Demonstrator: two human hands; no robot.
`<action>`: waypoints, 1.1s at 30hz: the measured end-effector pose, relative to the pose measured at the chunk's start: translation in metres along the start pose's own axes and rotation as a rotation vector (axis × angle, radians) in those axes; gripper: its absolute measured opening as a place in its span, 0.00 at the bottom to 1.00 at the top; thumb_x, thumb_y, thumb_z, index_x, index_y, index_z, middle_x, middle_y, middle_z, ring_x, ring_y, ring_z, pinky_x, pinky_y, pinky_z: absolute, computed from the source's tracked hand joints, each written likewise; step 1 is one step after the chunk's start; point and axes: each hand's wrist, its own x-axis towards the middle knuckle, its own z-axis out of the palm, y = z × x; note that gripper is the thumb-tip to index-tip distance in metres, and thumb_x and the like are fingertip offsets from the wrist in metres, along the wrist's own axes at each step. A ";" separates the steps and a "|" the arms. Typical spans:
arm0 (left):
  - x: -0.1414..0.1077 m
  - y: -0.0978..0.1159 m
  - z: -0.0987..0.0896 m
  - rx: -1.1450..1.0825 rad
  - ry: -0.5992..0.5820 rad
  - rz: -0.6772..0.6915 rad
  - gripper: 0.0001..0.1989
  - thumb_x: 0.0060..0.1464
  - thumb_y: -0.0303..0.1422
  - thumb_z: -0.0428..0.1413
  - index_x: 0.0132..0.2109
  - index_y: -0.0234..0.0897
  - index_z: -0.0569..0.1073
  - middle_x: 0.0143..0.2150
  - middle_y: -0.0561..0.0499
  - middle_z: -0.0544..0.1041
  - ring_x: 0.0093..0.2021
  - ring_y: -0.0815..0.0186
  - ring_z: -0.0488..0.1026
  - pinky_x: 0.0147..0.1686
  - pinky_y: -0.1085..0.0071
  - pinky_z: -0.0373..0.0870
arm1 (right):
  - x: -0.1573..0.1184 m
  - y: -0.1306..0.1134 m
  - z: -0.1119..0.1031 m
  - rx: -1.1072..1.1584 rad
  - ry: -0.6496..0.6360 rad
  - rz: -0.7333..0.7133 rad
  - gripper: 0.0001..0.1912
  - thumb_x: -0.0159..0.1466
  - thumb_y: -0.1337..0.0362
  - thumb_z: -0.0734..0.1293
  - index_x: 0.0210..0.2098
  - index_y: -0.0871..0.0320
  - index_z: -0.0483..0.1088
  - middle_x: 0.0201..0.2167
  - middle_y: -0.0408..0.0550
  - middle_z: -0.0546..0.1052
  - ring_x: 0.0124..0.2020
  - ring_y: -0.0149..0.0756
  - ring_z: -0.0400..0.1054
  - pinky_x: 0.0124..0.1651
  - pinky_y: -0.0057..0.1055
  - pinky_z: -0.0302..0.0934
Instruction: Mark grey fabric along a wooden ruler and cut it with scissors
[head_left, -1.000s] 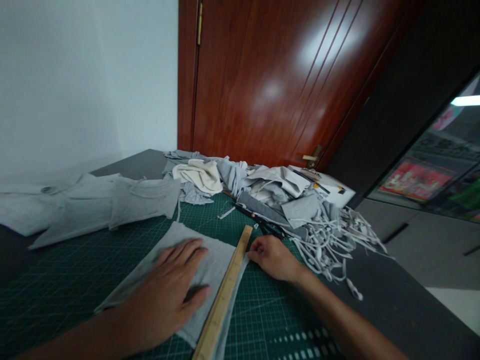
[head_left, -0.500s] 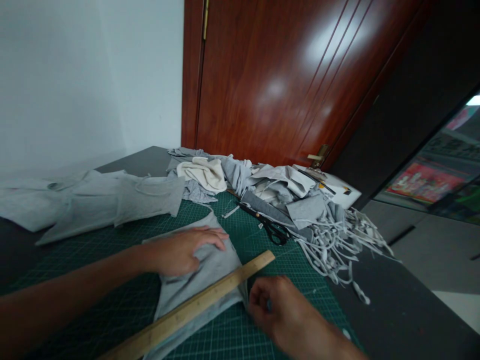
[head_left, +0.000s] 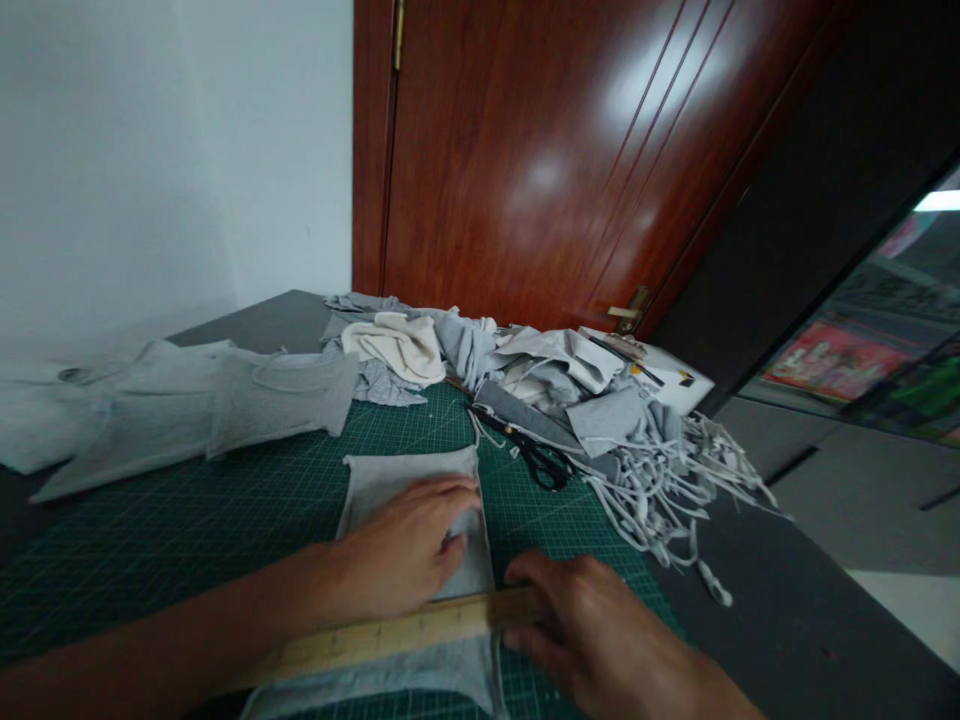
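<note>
A piece of light grey fabric lies on the green cutting mat in front of me. Across it runs a wooden ruler, its near-left end partly behind my left forearm. My left hand rests on the fabric just beyond the ruler, fingers stretched towards its right edge. Around the ruler's right end my right hand is closed, thumb and fingers on either side of it. Part of the fabric shows below the ruler, towards me.
Several grey fabric pieces lie at the left. A heap of scraps, a cream cloth and tangled grey strips cover the back right. Black-handled scissors lie before them. Behind are a wooden door and a white wall.
The fabric has turned so its right edge runs straighter away from me. My right hand has gone from the fabric's edge to the ruler's end. My left hand has shifted right.
</note>
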 end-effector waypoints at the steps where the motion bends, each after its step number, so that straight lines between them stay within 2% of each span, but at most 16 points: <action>1: -0.003 0.003 0.000 0.046 -0.033 0.003 0.27 0.61 0.29 0.55 0.66 0.35 0.73 0.74 0.36 0.71 0.76 0.49 0.65 0.75 0.45 0.60 | 0.001 0.001 -0.004 -0.029 -0.017 -0.007 0.10 0.61 0.70 0.76 0.42 0.59 0.78 0.28 0.43 0.78 0.27 0.34 0.67 0.29 0.29 0.50; 5: -0.004 0.002 -0.006 0.157 -0.187 0.031 0.35 0.61 0.35 0.59 0.73 0.35 0.67 0.80 0.35 0.60 0.80 0.46 0.55 0.77 0.42 0.52 | 0.009 0.005 -0.009 -0.034 -0.072 -0.024 0.07 0.62 0.68 0.79 0.38 0.58 0.79 0.29 0.41 0.78 0.29 0.32 0.68 0.31 0.28 0.50; 13: 0.001 -0.011 -0.017 0.033 -0.281 -0.009 0.43 0.56 0.36 0.67 0.76 0.36 0.65 0.82 0.35 0.53 0.82 0.43 0.49 0.78 0.38 0.47 | 0.011 0.007 -0.025 -0.046 -0.151 0.016 0.13 0.56 0.64 0.84 0.33 0.59 0.79 0.26 0.38 0.75 0.28 0.31 0.65 0.29 0.28 0.49; 15: 0.002 -0.015 -0.021 -0.033 -0.286 0.015 0.39 0.56 0.38 0.68 0.73 0.38 0.70 0.81 0.35 0.56 0.81 0.43 0.52 0.77 0.40 0.50 | 0.010 0.010 -0.029 -0.038 -0.193 0.005 0.13 0.55 0.65 0.84 0.29 0.59 0.77 0.24 0.36 0.72 0.27 0.29 0.64 0.28 0.27 0.49; 16: 0.002 -0.017 -0.024 -0.081 -0.264 0.034 0.34 0.57 0.40 0.67 0.69 0.39 0.74 0.80 0.36 0.61 0.80 0.43 0.56 0.76 0.42 0.54 | 0.008 0.013 -0.030 -0.032 -0.214 -0.010 0.13 0.56 0.65 0.83 0.27 0.59 0.77 0.22 0.35 0.70 0.26 0.29 0.63 0.28 0.27 0.48; 19: 0.007 -0.019 -0.037 -0.222 -0.054 0.053 0.20 0.63 0.43 0.61 0.58 0.40 0.81 0.71 0.39 0.76 0.71 0.48 0.72 0.71 0.48 0.65 | 0.003 0.023 -0.030 0.035 -0.275 -0.068 0.12 0.59 0.65 0.81 0.25 0.58 0.76 0.20 0.34 0.67 0.23 0.27 0.60 0.27 0.27 0.47; 23: 0.017 -0.010 -0.057 -0.318 0.358 -0.054 0.16 0.66 0.44 0.56 0.51 0.41 0.81 0.58 0.45 0.84 0.61 0.51 0.79 0.65 0.48 0.70 | -0.005 0.041 -0.030 0.243 -0.314 -0.074 0.12 0.63 0.61 0.78 0.27 0.58 0.78 0.21 0.36 0.69 0.22 0.27 0.60 0.24 0.26 0.48; 26: 0.021 -0.006 -0.068 -0.349 0.753 -0.189 0.13 0.65 0.42 0.57 0.51 0.43 0.78 0.53 0.48 0.83 0.57 0.51 0.79 0.59 0.51 0.74 | -0.007 0.050 -0.032 0.407 -0.255 0.012 0.15 0.63 0.57 0.78 0.27 0.58 0.74 0.21 0.36 0.68 0.23 0.28 0.58 0.25 0.26 0.49; 28: 0.022 -0.005 -0.068 -0.356 1.007 -0.244 0.14 0.60 0.40 0.60 0.52 0.43 0.75 0.55 0.48 0.80 0.59 0.50 0.76 0.56 0.53 0.74 | -0.004 0.050 -0.033 0.517 -0.176 0.057 0.20 0.64 0.52 0.77 0.28 0.57 0.70 0.21 0.35 0.65 0.24 0.28 0.55 0.25 0.26 0.48; 29: 0.021 -0.005 -0.065 -0.352 1.094 -0.256 0.16 0.58 0.39 0.62 0.52 0.44 0.73 0.57 0.47 0.77 0.61 0.50 0.74 0.55 0.53 0.74 | -0.002 0.048 -0.032 0.564 -0.129 0.058 0.22 0.64 0.48 0.77 0.28 0.57 0.69 0.22 0.35 0.63 0.24 0.28 0.53 0.26 0.27 0.47; 31: 0.020 -0.001 -0.055 -0.366 1.152 -0.258 0.22 0.55 0.39 0.63 0.54 0.45 0.69 0.61 0.45 0.73 0.64 0.49 0.71 0.53 0.53 0.73 | 0.005 0.037 -0.028 0.648 -0.040 0.038 0.27 0.65 0.42 0.76 0.28 0.56 0.66 0.23 0.35 0.61 0.25 0.28 0.51 0.27 0.27 0.46; 33: 0.018 0.007 -0.041 -0.453 1.068 -0.256 0.26 0.53 0.40 0.65 0.57 0.47 0.66 0.64 0.45 0.70 0.64 0.49 0.71 0.48 0.55 0.75 | 0.014 0.022 -0.019 0.731 0.032 0.009 0.30 0.64 0.38 0.75 0.27 0.55 0.64 0.23 0.35 0.60 0.26 0.29 0.49 0.27 0.28 0.44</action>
